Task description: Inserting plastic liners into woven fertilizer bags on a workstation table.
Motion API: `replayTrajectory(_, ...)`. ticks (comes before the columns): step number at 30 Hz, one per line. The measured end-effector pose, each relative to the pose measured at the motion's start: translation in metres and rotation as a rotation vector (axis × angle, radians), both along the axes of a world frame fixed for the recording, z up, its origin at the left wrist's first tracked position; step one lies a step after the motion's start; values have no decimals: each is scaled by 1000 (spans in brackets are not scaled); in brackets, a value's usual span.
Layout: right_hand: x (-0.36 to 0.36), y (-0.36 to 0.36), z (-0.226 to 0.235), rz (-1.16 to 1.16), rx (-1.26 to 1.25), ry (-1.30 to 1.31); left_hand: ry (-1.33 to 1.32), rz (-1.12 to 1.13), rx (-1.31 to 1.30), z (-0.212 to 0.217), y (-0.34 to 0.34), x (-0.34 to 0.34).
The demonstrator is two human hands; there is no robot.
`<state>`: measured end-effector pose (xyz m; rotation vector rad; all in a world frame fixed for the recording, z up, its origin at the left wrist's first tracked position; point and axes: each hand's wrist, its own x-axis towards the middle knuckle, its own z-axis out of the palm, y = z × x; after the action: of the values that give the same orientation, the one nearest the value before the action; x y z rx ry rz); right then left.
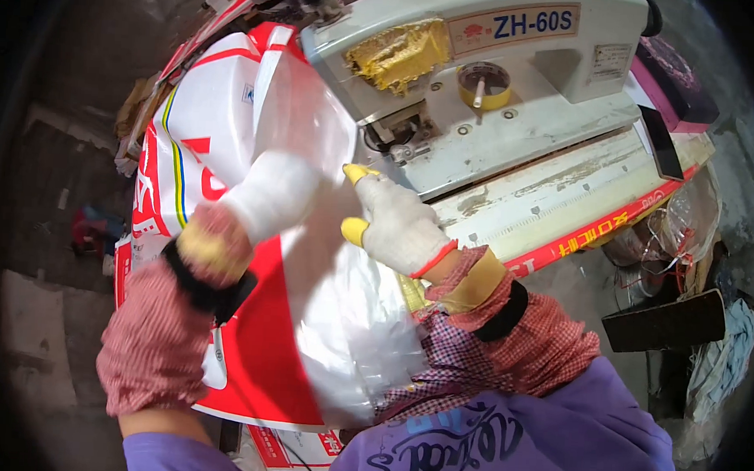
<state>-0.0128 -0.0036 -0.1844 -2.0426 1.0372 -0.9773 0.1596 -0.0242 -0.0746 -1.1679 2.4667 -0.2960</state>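
Showing clear film [351, 332], the sack [256, 340] lies under left hand [277, 192], grip unclear, and right hand [399, 226], released.

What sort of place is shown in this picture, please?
Probably a workshop or small factory: a heavy grey machine, apparently an industrial sewing machine, stands on a worn worktable. Beside it is large red-and-white plastic sheeting, perhaps a bag.
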Motion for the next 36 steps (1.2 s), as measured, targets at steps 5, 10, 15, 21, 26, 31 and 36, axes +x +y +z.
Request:
replayTrajectory(5, 31, -4, 16, 48, -318, 325, -224, 127, 62, 119, 145, 15)
replayTrajectory(10, 52, 39, 54, 316, -480, 23, 664, 279, -806, 168, 228, 51)
replayTrajectory(15, 34, 71, 95, 614, 473, -348, 959, 724, -508, 75, 301, 93)
replayTrajectory(21, 45, 143, 53, 669, -145, -56, 2554, 733, 554, -70, 330, 57)
replayTrajectory(26, 48, 210, 49, 1140, 61, 233, 1328, 1128, -340, -106, 377, 78)
replayTrajectory(31, 15, 120, 104, -130, -915, -161, 2298, 1102, -123, -114, 420, 92)
replayTrajectory(36, 42, 56, 172, 202, -824, 323, 2618, 1029, -127, -108, 413, 110)
